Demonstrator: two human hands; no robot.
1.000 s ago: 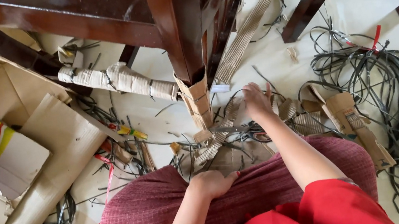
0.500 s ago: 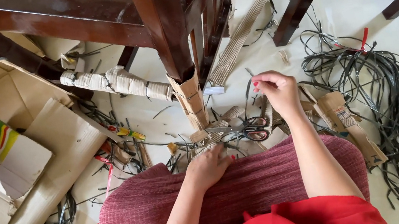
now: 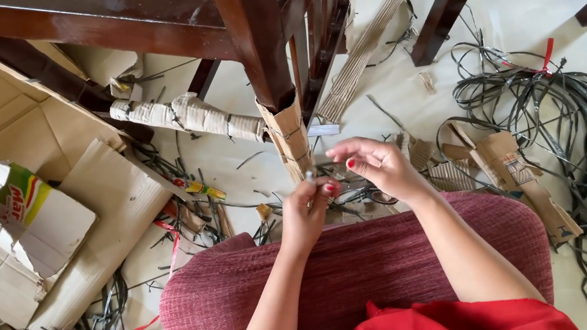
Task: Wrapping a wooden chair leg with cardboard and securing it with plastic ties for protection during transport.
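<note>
Thin dark strap [image 3: 313,175] pinched in left hand [image 3: 308,210], held above lap beside cardboard-wrapped chair leg [image 3: 288,138]. Right hand [image 3: 376,164] raised close by, fingers loosely curled, nothing gripped. Strap heap [image 3: 577,120] strewn on floor.

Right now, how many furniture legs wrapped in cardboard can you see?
2. One wrapped leg stands upright just beyond the hands, cardboard tied around its lower end. The other wrapped leg lies slanted to its left. More may be hidden behind the wooden frame.
</note>
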